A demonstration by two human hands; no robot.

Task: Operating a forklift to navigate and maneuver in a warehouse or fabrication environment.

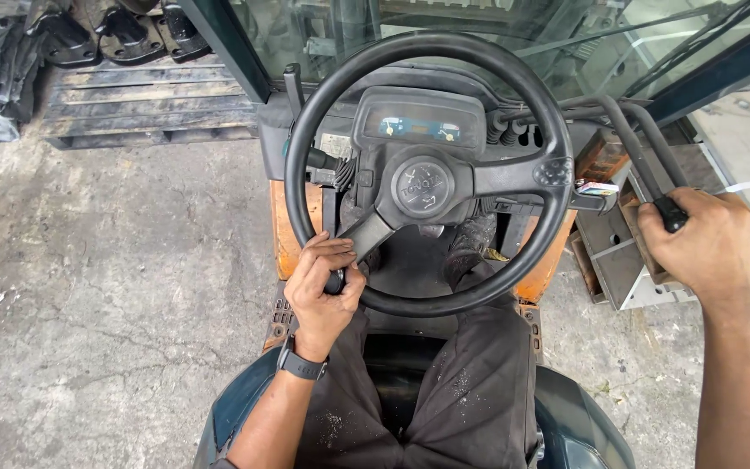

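I sit in a forklift seat looking down at a black steering wheel (431, 174). My left hand (323, 287), with a dark watch on its wrist, is closed around the knob on the wheel's lower left rim. My right hand (712, 243) grips the black-tipped knob of a control lever (644, 148) at the right of the cab. Behind the wheel's hub is a small instrument panel (418, 126). My legs in dark trousers (470, 382) fill the bottom of the view.
A wooden pallet (145, 108) carrying black moulded parts (115, 35) stands on the concrete floor (106, 287) at the upper left. Grey metal boxes (614, 260) lie by the truck's right side. A second lever (618, 130) runs beside the gripped one.
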